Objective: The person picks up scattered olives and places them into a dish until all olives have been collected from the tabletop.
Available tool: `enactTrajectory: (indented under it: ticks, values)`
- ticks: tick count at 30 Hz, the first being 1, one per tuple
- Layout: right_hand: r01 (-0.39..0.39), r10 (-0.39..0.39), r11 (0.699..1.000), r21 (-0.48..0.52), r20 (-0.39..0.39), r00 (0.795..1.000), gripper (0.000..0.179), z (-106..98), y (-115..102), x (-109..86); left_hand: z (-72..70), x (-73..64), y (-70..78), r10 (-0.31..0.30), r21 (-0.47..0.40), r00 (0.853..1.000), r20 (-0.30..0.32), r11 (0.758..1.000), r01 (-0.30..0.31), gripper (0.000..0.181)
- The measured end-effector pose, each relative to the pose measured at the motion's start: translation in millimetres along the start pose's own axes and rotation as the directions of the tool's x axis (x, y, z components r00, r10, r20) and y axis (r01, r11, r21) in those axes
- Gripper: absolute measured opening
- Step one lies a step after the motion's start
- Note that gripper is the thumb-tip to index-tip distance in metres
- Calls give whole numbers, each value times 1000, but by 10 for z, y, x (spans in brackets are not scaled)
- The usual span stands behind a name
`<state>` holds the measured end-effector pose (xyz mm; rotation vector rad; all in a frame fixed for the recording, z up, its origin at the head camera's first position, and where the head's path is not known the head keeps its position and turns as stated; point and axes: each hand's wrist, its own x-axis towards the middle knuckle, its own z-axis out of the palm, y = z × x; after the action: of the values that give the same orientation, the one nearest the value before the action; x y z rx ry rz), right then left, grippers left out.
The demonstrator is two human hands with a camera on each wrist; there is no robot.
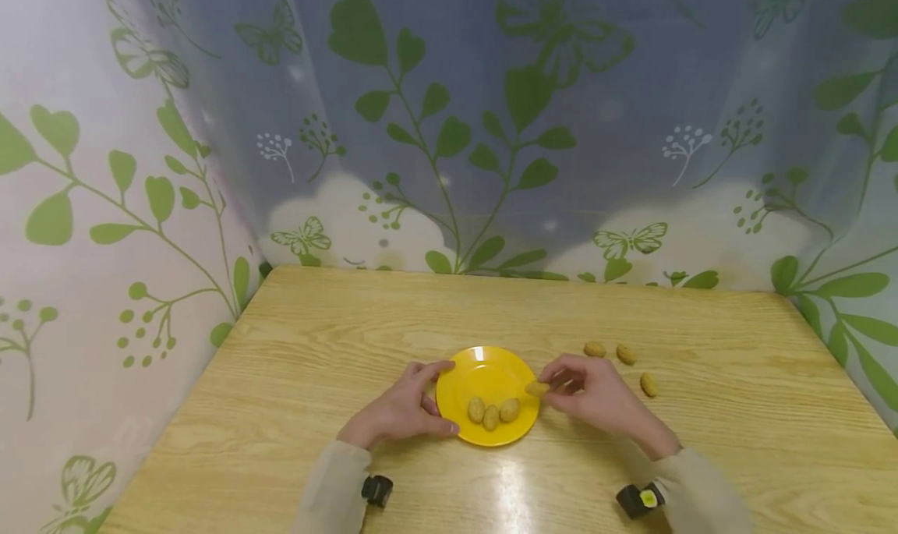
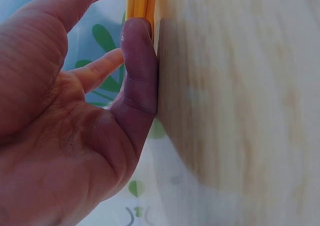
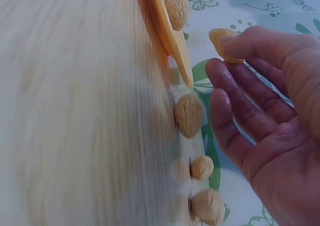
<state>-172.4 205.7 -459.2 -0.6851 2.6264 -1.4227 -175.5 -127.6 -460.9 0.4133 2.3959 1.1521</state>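
A yellow plate (image 1: 484, 378) lies on the wooden table with three walnuts (image 1: 491, 417) near its front rim. My left hand (image 1: 403, 409) holds the plate's left side, fingers at the back and thumb at the front. In the left wrist view, the hand (image 2: 85, 95) meets the plate edge (image 2: 142, 3). Over the plate's right rim, my right hand (image 1: 592, 394) pinches another walnut (image 1: 537, 389) between thumb and fingers. The right wrist view shows the pinched walnut (image 3: 222, 43) held off the table, the remaining fingers loosely bent.
Three more walnuts lie on the table right of the plate: one at the back (image 1: 594, 349), a second beside it (image 1: 626, 354) and a third nearer (image 1: 648, 384). A leaf-and-butterfly patterned curtain (image 1: 449, 167) stands behind and beside the table (image 1: 316, 316).
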Motion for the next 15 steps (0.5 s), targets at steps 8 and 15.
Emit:
enactTrajectory:
  ticks: [8, 15]
  values:
    - [-2, 2, 1000, 13, 0, 1000, 20, 98, -73, 106, 2, 1, -8, -10, 14, 1000, -3, 1000, 10, 94]
    - [18, -18, 1000, 2, -14, 1000, 18, 180, -91, 176, 2, 12, -18, -2, 4, 1000, -3, 1000, 2, 94]
